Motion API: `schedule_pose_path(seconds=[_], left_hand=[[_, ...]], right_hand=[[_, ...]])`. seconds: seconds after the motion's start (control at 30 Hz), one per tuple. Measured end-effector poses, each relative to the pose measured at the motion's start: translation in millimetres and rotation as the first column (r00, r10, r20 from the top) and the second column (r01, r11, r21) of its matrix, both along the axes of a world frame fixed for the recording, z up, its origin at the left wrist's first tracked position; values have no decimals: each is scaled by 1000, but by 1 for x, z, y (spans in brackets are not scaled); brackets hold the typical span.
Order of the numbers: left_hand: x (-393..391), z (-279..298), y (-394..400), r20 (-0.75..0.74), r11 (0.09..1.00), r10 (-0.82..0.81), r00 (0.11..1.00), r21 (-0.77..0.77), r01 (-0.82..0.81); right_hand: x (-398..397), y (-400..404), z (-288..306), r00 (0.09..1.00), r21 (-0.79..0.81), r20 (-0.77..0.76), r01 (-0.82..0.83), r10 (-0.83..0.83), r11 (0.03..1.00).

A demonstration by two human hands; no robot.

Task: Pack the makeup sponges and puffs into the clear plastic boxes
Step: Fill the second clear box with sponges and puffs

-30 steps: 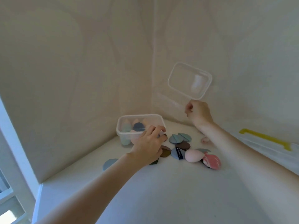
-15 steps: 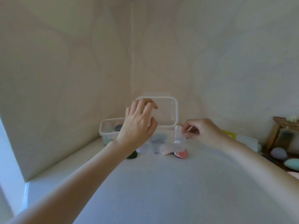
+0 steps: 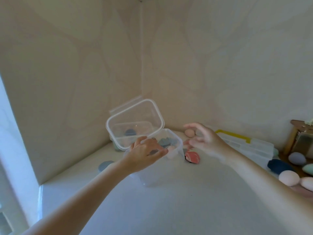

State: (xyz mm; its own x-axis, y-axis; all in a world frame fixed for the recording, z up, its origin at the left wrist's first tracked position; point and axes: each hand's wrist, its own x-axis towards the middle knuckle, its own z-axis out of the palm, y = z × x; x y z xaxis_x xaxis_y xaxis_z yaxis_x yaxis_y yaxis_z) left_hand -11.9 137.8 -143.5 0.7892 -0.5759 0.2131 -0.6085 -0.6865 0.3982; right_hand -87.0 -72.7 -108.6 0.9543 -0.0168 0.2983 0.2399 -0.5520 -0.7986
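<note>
The left hand (image 3: pixel 144 152) now grips the clear box (image 3: pixel 135 122); right hand (image 3: pixel 203 141) released.

Soft, even daylight fills the scene, brightest at nine o'clock, where a pale window edge (image 3: pixel 6 136) is washed out to near white with a bluish cast. The cream walls (image 3: pixel 220 65) look flat and faintly mottled, with no hard shadows. The white table (image 3: pixel 169 209) takes a cool blue tint toward six o'clock. The whole picture is slightly soft, and the right hand (image 3: pixel 205 141) at three o'clock is smeared by motion blur, its fingers ghosted. The clear box (image 3: pixel 135 122) near the centre shows pale highlights along its rim. Wide-angle distortion bends the wall corner and stretches both forearms toward the lower edge.
</note>
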Motion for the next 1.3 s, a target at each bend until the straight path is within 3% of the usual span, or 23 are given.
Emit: schedule_pose_path(seconds=[0.03,0.1,0.2,0.43,0.5,0.6,0.67,0.8,0.93,0.97,1.03,1.1,1.17,1.3], left_hand=[[0,0,2,-10,1000,-6,1000,-7,6],[-2,1,5,-2,999,-39,999,-20,39],[1,1,8,5,997,-67,998,-37,67],[9,2,15,29,996,-75,997,-46,76],[12,3,14,13,994,-91,996,-58,92],[11,7,0,-25,993,-94,995,67,95],[10,8,-14,12,981,-109,994,162,105],[21,7,-29,37,971,-149,988,195,140],[36,5,-32,67,962,-186,980,217,168],[36,6,-32,82,965,-191,978,201,171],[37,5,-32,89,975,-183,979,142,170],[36,5,-33,74,981,-175,982,95,168],[34,5,-33,56,983,-169,984,84,164],[32,14,-29,2,989,-140,990,39,140]], right_hand=[[7,-5,-6,995,26,-75,64,-62,998],[23,-9,-22,966,-156,-209,121,-153,980],[41,5,-42,950,-215,-302,18,-84,976],[71,17,-41,954,-377,-263,36,-145,925],[79,8,-25,956,-463,-177,128,-233,877],[93,-6,6,932,-514,-30,295,-361,805],[104,-10,17,926,-510,-41,303,-375,805],[132,-18,7,918,-544,-102,270,-382,795],[153,-26,-5,892,-724,-107,233,-439,649],[153,-25,-3,891,-722,-93,247,-444,646],[147,-19,4,895,-602,-57,322,-442,730],[128,-10,18,908,-342,-76,364,-411,867],[103,-2,31,940,-89,-149,298,-308,951],[70,17,37,957,-97,-257,110,-132,989]])
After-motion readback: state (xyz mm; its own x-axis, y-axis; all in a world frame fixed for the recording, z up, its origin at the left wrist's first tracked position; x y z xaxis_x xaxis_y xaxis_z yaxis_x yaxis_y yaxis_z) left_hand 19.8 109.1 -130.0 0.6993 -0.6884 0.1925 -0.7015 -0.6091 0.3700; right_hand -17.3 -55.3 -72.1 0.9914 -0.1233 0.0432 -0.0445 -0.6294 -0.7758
